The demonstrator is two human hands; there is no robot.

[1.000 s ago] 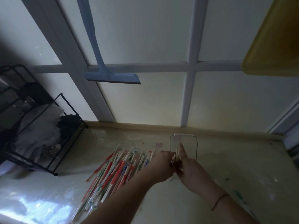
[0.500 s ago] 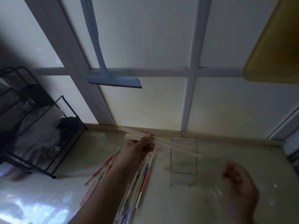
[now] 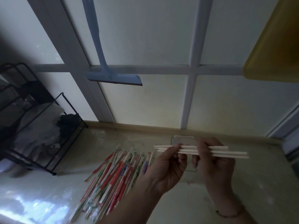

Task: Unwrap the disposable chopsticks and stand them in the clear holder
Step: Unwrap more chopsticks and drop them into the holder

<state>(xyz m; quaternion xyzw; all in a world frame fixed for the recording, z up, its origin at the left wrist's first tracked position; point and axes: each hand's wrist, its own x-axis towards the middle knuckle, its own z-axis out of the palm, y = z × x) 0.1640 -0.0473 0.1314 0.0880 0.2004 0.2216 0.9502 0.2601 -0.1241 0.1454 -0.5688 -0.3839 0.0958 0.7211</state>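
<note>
A bundle of bare pale chopsticks [image 3: 233, 153] lies level in front of me, held by both hands. My left hand [image 3: 168, 165] grips the bundle near its left end. My right hand [image 3: 213, 160] has its fingers curled round the bundle's middle. The clear holder [image 3: 182, 140] stands on the counter right behind the hands, mostly hidden by them, with only its top rim and part of its lower edge showing. A pile of wrapped chopsticks [image 3: 116, 177] in red, green and blue sleeves lies on the counter to the left of my left forearm.
A black wire rack [image 3: 48, 131] with cloth and bags stands at the left end of the counter. A blue squeegee [image 3: 113, 78] hangs on the window frame above. A yellow tray [image 3: 275, 46] juts in at the upper right. The pale counter [image 3: 258, 183] stretches rightwards.
My left hand carried the bare bundle from upper left to in front of the holder and levelled it. My right hand, free at the lower right before, rose and took hold of it.
</note>
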